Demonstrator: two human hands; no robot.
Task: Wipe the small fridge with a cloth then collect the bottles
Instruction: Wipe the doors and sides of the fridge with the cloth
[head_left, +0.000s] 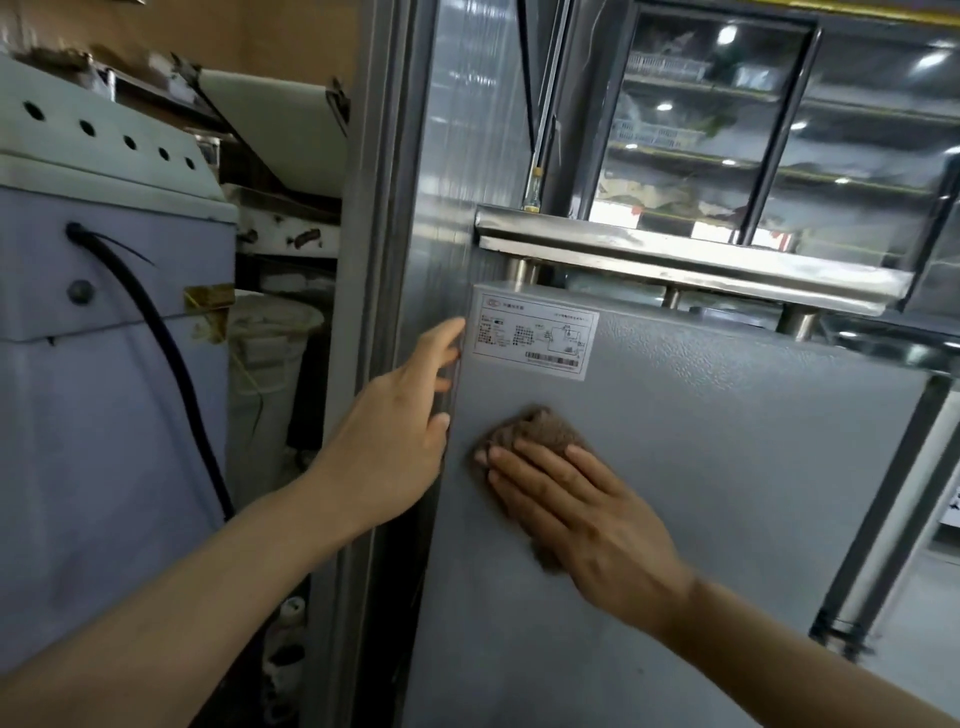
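The small grey fridge fills the lower right, its flat side panel facing me, with a white rating label near its top left corner. A brown cloth lies flat against the panel below the label. My right hand presses on the cloth with fingers spread, covering its lower part. My left hand rests with fingers extended along the fridge's left edge, holding nothing. No bottles are visible.
A steel shelf on short posts sits just above the fridge, with a glass display case over it. A metal door frame stands left of the fridge. Further left is a pale machine with a black cable.
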